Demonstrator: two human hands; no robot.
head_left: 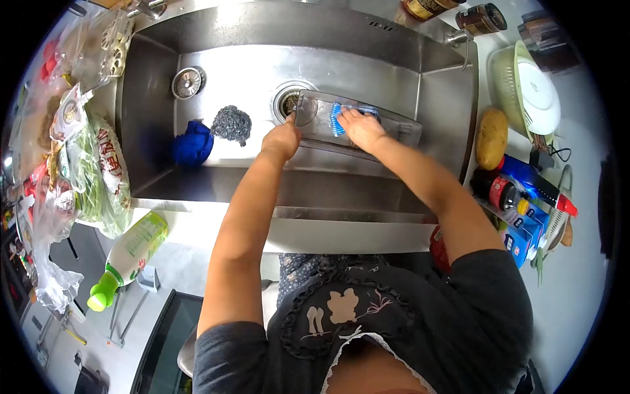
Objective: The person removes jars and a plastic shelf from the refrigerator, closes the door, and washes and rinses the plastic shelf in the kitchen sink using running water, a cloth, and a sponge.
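Gripping the clear container (318,117) by its end inside the sink (226,69) with the left hand (282,139), holding a blue scrubber (336,119) against it with the right hand (361,129), apparently scrubbing partway, not yet finishing.

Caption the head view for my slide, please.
In a metal sink, the left hand holds a clear bin while the right hand rests on something blue inside it.

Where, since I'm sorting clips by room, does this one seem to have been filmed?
Most likely a kitchen: there's a wide rectangular stainless-steel sink with a drain, long green vegetables in clear plastic to one side, and a round white plate on the other.
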